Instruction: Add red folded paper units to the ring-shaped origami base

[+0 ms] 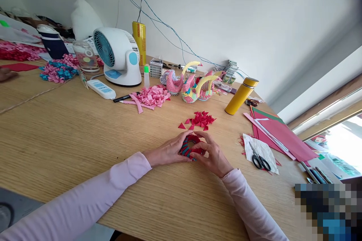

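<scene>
Between my hands, low over the wooden table, is a ring of folded paper pieces (185,148), red and teal, with a hole in its middle. My left hand (171,148) wraps round its left side, thumb below and fingers at the back. On the right, my right hand (212,155) grips the ring's rim between thumb and fingers. Its fingers hide part of the red side. Just beyond the hands lies a loose pile of red folded paper triangles (201,119). Farther back and left is a heap of pink folded pieces (154,96).
Folded-paper swans (192,86) stand behind the red pile. A yellow flask (241,96) is to their right. Black-handled scissors (260,161) rest on white tissue near red paper sheets (278,135). A white fan (118,54) stands back left. Another person's hand (8,74) shows at the far left.
</scene>
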A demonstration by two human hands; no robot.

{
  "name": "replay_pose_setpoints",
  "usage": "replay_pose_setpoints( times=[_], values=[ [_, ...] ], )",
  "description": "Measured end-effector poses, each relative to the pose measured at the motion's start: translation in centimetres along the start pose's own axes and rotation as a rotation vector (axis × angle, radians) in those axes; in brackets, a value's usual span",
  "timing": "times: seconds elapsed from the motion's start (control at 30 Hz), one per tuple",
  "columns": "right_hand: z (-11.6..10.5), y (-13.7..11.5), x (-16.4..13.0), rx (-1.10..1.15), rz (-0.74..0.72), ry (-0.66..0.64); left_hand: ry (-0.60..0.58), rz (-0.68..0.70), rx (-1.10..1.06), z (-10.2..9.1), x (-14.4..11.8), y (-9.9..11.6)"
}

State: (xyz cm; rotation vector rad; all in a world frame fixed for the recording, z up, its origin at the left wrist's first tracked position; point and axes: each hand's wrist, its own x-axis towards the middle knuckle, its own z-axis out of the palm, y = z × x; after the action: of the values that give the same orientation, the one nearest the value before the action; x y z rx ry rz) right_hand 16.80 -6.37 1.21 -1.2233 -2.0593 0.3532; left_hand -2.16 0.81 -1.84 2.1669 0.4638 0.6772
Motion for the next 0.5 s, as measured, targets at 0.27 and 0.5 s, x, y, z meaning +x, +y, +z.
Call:
replay_pose_setpoints(
  times=[0.27, 0.5],
  values=[
    [0.05, 0.13, 0.14, -0.002, -0.014, -0.020, -0.033, -0.031, 0.008, -0.35, -0.05, 0.58],
    [0.19, -0.16, -0.27, 0.027, 0.050, 0.021, -0.022, -0.041, 0.027, -0.23, 0.01, 0.63]
  ],
)
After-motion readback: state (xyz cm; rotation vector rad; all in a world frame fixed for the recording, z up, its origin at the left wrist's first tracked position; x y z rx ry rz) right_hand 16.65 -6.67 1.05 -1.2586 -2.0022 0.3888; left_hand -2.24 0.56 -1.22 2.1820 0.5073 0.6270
